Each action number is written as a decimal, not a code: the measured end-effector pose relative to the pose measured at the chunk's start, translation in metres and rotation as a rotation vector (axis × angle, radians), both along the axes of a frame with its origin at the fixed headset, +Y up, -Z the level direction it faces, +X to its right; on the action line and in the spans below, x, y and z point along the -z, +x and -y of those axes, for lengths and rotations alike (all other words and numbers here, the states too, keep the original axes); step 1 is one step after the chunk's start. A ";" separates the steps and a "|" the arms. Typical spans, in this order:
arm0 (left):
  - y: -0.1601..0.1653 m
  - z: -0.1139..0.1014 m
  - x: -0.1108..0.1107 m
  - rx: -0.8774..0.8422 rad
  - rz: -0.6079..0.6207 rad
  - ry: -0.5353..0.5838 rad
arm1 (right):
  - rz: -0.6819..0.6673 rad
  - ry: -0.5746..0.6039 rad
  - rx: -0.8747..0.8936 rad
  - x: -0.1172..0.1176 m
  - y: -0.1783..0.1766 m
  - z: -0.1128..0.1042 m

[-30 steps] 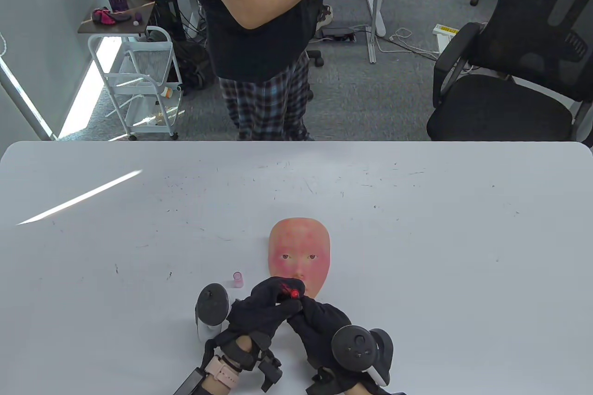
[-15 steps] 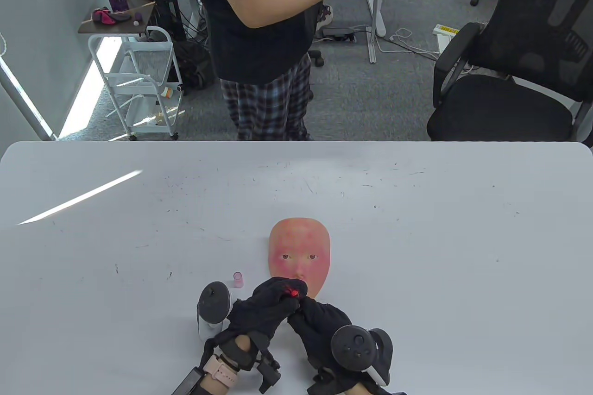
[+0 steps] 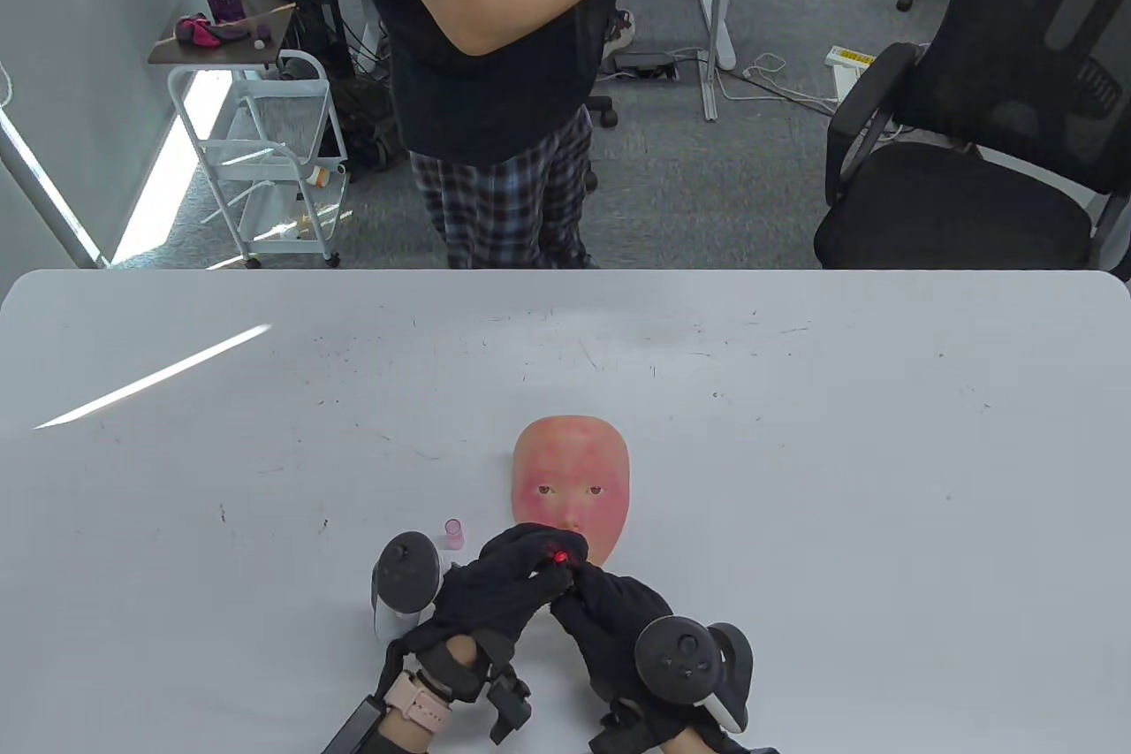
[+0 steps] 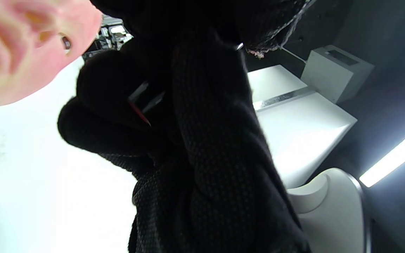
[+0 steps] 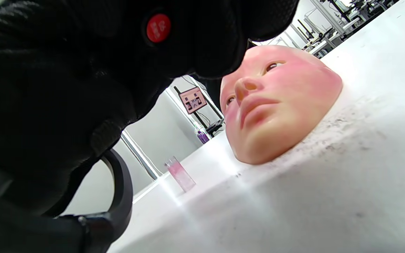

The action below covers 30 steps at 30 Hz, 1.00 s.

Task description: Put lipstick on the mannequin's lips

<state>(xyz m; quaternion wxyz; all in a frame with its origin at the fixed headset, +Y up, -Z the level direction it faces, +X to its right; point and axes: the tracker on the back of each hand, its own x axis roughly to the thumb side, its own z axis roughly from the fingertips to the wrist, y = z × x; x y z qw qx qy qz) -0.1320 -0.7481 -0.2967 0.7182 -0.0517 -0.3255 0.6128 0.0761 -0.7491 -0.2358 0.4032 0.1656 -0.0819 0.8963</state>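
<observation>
My two hands are bunched close together just below the mannequin face [image 3: 572, 489], which lies flat on the white table [image 3: 795, 453], looking up. My left hand [image 3: 508, 582] is curled around the lipstick [image 3: 561, 558]. Its red tip pokes out between my dark fingers, right over the chin end of the face. My right hand [image 3: 610, 613] is curled too and touches my left hand, but I cannot tell if it holds anything; it may just be helping to steady.

The little pink cap [image 3: 453, 533] stands by itself on the table, just left of the face.

I think the lipstick is light and small. Its tube is hard and smooth, so it could slip in my gloves. I should hold it low on the tube, never on the red part. The red part is soft like a crayon and can snap or smear if I push hard.

The face looks light too, so it might slide when I rub the lips [image 5: 257, 110]. The lips look bare so far. I should press gently.
</observation>
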 end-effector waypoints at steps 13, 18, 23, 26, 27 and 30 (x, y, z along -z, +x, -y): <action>0.006 -0.070 0.068 0.587 -0.273 0.147 | 0.205 0.115 -0.375 0.002 0.010 -0.001; 0.016 -0.057 0.096 0.700 -0.261 0.099 | 0.212 0.188 -0.552 -0.001 -0.003 0.001; 0.031 -0.047 0.115 0.777 -0.242 0.055 | 0.231 0.225 -0.691 -0.003 -0.013 0.005; 0.040 -0.040 0.123 0.836 -0.216 0.018 | 0.236 0.223 -0.717 -0.001 -0.017 0.007; 0.043 -0.037 0.126 0.892 -0.199 0.004 | 0.236 0.222 -0.727 -0.001 -0.018 0.008; 0.046 -0.029 0.129 0.981 -0.185 -0.019 | 0.232 0.216 -0.764 0.000 -0.022 0.008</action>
